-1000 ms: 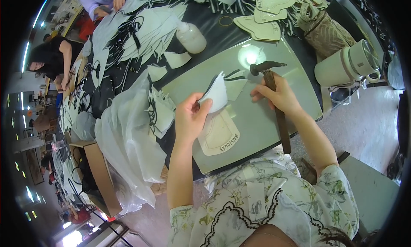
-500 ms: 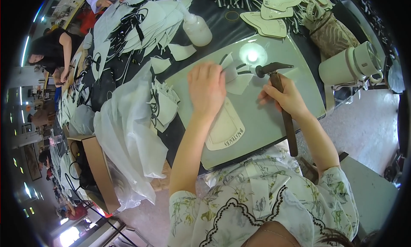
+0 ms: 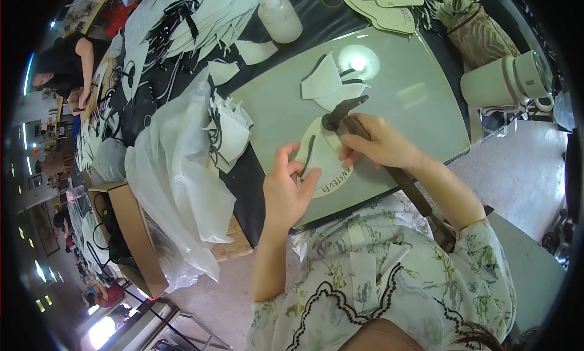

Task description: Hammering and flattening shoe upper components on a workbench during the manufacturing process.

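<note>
On the pale green board (image 3: 389, 114) lies a cream template (image 3: 333, 187) with a curved end. A white cut piece (image 3: 327, 154) with a dark strip along its left edge rests on top of it. My left hand (image 3: 289, 190) has its thumb and curled fingers at the lower left edge of that piece. In my right hand (image 3: 383, 143) a hammer (image 3: 406, 185) is held by its dark wooden handle, the head over the template's far end. The thumb and fingertips of this hand also reach the piece's right edge. Further back on the board sit several small white pieces (image 3: 328, 83).
A white squeeze bottle (image 3: 280, 21) stands behind the board. Stacked cream templates (image 3: 383, 13) lie far right, near a patterned pouch (image 3: 477, 31) and a pale tumbler (image 3: 502, 83). Leftward are a plastic bag (image 3: 179, 180), a cardboard box (image 3: 137, 235) and white cut pieces. Other people work at far left.
My left hand has come nearer from the small pieces to the template, where a white piece now lies. My right hand, with the hammer, has moved left and nearer, to the same piece.
</note>
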### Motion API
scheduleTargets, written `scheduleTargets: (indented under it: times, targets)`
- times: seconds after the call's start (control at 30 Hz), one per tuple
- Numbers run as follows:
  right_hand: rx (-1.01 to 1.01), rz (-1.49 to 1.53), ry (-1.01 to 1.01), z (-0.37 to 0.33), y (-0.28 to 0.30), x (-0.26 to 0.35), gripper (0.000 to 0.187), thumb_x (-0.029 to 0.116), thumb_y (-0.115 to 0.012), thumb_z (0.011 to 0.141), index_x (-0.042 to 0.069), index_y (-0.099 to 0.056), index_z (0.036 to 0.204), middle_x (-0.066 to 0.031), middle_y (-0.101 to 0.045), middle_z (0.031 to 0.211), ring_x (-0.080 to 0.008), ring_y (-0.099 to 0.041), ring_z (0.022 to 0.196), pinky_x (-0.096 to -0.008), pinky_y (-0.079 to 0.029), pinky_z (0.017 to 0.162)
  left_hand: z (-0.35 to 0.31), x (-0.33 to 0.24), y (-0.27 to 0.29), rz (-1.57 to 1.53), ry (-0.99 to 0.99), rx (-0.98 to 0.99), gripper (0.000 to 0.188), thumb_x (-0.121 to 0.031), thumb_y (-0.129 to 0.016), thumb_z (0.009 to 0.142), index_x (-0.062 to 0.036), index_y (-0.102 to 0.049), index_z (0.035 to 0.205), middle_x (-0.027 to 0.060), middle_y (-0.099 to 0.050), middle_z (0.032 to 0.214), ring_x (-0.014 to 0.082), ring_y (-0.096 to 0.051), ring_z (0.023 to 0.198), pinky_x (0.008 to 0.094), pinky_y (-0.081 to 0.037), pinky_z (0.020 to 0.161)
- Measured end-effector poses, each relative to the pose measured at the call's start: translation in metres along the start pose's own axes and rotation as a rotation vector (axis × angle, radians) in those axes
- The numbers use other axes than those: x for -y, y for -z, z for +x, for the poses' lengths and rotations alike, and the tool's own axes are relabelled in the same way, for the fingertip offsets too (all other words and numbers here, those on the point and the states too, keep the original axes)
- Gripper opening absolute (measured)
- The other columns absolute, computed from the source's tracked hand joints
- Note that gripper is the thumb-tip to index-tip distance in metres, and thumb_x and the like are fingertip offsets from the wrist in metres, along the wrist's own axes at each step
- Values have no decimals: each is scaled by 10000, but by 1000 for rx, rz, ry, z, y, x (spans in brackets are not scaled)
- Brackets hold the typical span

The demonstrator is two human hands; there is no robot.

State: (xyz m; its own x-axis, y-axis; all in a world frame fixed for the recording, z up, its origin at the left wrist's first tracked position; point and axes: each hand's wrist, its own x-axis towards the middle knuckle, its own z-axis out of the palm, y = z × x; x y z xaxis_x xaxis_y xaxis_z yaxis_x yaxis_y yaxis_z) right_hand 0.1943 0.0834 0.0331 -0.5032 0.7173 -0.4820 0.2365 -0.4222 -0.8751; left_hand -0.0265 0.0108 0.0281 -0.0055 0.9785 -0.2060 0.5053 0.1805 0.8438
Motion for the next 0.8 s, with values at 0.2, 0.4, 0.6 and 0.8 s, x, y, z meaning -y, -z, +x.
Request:
scheduleTargets:
  times: [0.2,0.4,0.6,0.8]
  targets:
    - [-41,-2,-9,-3,-3,1,220,194,-557,982,-20,-541,1028,-71,-707,834,-140,-720,741,-245,-458,434,5,4,6,5,8,95,463,-112,-739,779,-55,-549,1198,53,-655,668,119,-515,493,264,-401,504]
    - [-37,-31,25,-3,-4,0,213,182,-558,980,-28,-542,1011,-77,-709,829,-142,-720,738,-250,-474,457,6,1,6,126,-31,97,430,-136,-750,772,-56,-564,1151,50,-629,669,157,-542,509,300,-424,511]
    - [-16,-21,11,-3,-3,0,247,193,-547,985,-20,-500,1102,-77,-710,868,-130,-719,756,-201,-426,419,7,-6,1,242,-23,94,400,-146,-745,775,-47,-534,1100,90,-644,710,273,-620,581,382,-480,568]
    - [-32,9,55,-11,-7,8,239,197,-546,989,-22,-510,1078,-77,-711,885,-134,-717,791,-219,-469,470,11,-11,3,272,12,120,434,-130,-751,766,-33,-502,1108,115,-642,713,305,-648,624,408,-500,602]
